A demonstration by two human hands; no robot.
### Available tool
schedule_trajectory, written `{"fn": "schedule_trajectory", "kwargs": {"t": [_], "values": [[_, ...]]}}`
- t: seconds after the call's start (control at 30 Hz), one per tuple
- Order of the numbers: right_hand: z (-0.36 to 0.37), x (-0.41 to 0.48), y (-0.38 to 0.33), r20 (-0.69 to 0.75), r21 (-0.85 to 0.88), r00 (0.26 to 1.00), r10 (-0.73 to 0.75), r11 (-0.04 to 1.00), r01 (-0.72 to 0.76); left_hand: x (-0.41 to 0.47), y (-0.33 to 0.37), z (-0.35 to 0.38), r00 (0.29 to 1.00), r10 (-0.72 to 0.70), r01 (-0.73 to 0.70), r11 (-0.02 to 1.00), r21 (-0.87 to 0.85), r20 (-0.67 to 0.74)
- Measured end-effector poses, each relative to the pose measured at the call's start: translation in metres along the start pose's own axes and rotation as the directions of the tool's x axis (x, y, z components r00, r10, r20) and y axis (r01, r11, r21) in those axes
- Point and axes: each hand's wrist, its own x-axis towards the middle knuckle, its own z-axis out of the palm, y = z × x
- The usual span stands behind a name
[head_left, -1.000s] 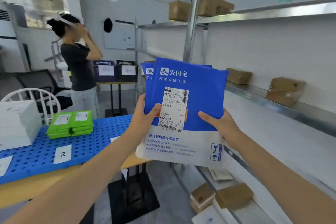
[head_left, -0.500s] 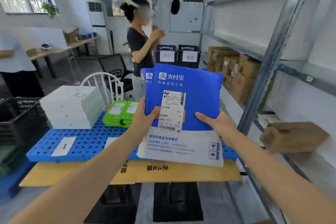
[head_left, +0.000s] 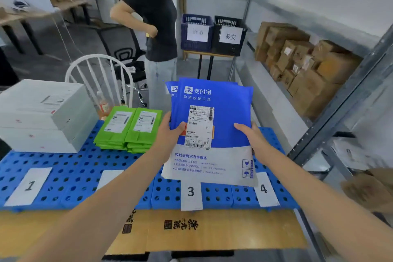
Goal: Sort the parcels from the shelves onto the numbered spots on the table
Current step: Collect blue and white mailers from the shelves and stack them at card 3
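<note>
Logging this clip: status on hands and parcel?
Left hand and right hand grip blue mailers. Held above label 3, not set down. Spot clear.

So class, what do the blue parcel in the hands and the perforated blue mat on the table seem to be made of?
Blue parcel: likely thin plastic mailer film with a soft sheen; it bows and creases slightly in the grip.
Perforated blue mat: probably rigid moulded plastic; regular round holes and thick edges.
</note>
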Motion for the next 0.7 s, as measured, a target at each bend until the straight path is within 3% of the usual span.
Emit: {"fn": "schedule_trajectory", "kwargs": {"t": [0.27, 0.47, 0.7], "values": [[0.024, 0.116, 0.028, -0.181, -0.059, 0.983, 0.018, 0.998, -0.03, 0.124, -0.04, 0.019, 0.987, -0.163, 0.163, 0.987, 0.006, 0.006], [0.026, 0.175, 0.055, -0.114, -0.072, 0.984, 0.138, 0.987, -0.146, 0.177, -0.082, 0.021, 0.965, -0.259, 0.261, 0.962, 0.081, -0.032], [0.038, 0.222, 0.091, -0.043, -0.194, 0.971, 0.234, 0.952, -0.238, 0.206, -0.129, 0.023, 0.889, -0.376, 0.416, 0.901, 0.121, -0.263]]}}
